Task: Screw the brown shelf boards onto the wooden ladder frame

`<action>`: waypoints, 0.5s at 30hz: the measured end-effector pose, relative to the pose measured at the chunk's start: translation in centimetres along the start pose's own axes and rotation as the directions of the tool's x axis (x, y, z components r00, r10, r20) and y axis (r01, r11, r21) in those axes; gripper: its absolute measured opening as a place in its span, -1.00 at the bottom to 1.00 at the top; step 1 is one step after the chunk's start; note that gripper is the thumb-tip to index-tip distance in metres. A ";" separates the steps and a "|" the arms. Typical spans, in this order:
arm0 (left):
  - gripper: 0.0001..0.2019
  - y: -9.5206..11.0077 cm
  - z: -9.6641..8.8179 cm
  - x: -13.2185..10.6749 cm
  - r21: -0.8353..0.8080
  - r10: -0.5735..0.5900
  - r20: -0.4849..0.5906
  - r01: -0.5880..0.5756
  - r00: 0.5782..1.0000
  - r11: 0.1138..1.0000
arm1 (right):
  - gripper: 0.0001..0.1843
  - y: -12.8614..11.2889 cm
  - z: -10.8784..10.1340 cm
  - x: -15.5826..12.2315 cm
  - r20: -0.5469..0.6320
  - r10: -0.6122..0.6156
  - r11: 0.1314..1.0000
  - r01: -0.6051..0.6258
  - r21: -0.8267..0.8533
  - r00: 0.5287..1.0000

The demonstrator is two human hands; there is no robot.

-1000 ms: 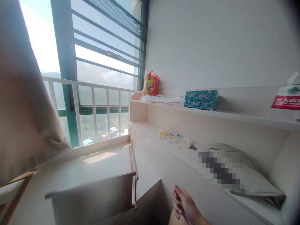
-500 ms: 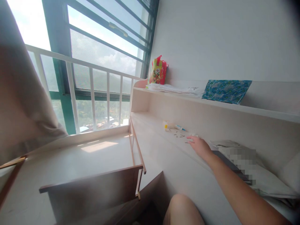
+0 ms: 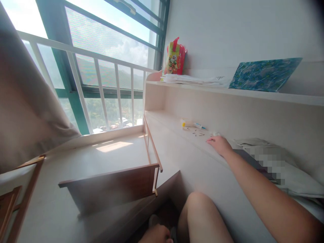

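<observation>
My right arm reaches forward across the pale bed surface, and my right hand [image 3: 219,144] lies on the lower ledge [image 3: 167,122], fingers stretched out flat with nothing seen in them. Just beyond the fingertips are several small dark bits [image 3: 198,134], a tiny white scrap [image 3: 216,134] and a small tube with a blue pen [image 3: 192,125]. A skin-coloured shape at the bottom edge seems to be my left hand [image 3: 155,234]; its fingers are hidden. My bare knee [image 3: 199,209] rises at the bottom middle.
The upper shelf [image 3: 253,93] bears a red and yellow bag [image 3: 175,57], a stack of papers [image 3: 192,79] and a blue-green patterned box [image 3: 265,74]. A grey pillow [image 3: 291,175] lies right. A wooden board [image 3: 111,185], white railing [image 3: 101,91], window and curtain [image 3: 22,118] stand left.
My right hand rose from beside my knee to the ledge a second ago and has since stayed by the small bits. The view tilted down, bringing the knee and the left-hand shape into sight.
</observation>
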State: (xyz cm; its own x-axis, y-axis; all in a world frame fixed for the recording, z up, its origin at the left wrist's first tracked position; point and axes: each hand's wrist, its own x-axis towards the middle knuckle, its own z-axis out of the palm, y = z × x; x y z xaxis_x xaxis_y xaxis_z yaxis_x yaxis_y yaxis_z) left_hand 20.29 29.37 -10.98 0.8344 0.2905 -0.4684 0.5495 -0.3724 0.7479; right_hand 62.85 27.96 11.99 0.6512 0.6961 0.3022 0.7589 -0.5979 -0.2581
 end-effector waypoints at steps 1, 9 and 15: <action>-0.68 0.0 0.2 0.0 0.013 -0.011 -0.004 0.011 1.000 1.000 | -0.75 -0.1 0.0 -0.1 -0.005 0.008 1.000 -0.008 -0.015 1.000; -0.75 0.7 0.1 -0.3 0.033 -0.011 -0.181 0.018 0.983 0.999 | -0.74 -0.8 0.1 -0.7 -0.185 0.019 0.999 -0.013 0.035 0.983; -0.74 0.1 0.3 1.7 -0.448 -0.164 -0.340 -0.007 0.926 0.894 | -0.75 -3.2 -0.9 -3.7 -0.437 -0.101 0.921 0.251 0.300 0.894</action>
State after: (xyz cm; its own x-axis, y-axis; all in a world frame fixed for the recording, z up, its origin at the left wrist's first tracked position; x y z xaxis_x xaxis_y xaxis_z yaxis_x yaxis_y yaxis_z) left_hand 21.81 29.52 -11.83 0.6679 0.6301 -0.3962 0.4666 0.0602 0.8824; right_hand 58.07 26.94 12.49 0.5049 0.5088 0.6972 0.8621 -0.2569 -0.4369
